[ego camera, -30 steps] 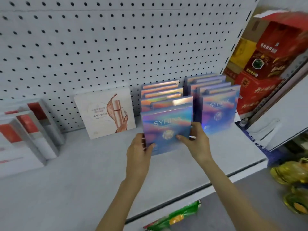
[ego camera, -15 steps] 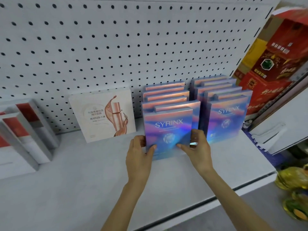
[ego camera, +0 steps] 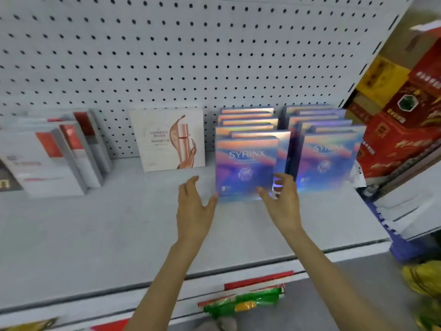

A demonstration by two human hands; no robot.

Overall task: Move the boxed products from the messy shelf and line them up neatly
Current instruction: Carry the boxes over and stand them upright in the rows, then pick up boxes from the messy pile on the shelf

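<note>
Front SYRINX box (ego camera: 247, 168) upright on the white shelf (ego camera: 119, 223), heading the left of two holographic rows, pegboard (ego camera: 167, 56) behind, left hand (ego camera: 194, 211) and right hand (ego camera: 284, 204) flanking its lower corners, fingers (ego camera: 191, 185) loosely spread, gripping nothing

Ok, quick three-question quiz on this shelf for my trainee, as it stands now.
1. How many rows of blue boxes stand on the shelf?
2. True or false: the left grip and right grip both have spread fingers and hold nothing.
3. What stands just left of the blue boxes? A white box; B red bottle; C glass jar.
Key: 1 two; 2 true; 3 A.
</note>
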